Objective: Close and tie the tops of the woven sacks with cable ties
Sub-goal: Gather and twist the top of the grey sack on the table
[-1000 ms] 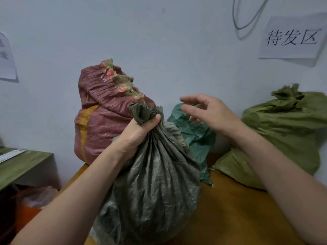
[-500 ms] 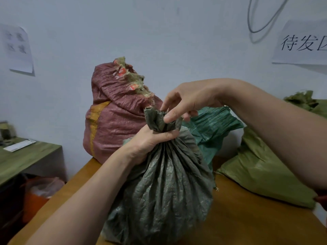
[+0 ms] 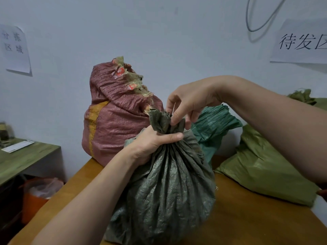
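Grey sack [image 3: 168, 191] is sitting in front of red sack [image 3: 115, 121]; left hand [image 3: 152, 140] is clenching its gathered neck, right hand [image 3: 192, 99] pinching the tuft. No tie on yet, tying pending.

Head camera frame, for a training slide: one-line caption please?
Left hand grips the gathered neck of a dark green woven sack while the right hand pinches its top.

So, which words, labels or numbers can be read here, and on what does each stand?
"待发区" on the right sign; last character cut by the frame edge.
"分拣区域" on the left sign, faint.
Red labels on the red sack: too blurred to read.
Slip on the desk: too small to read.
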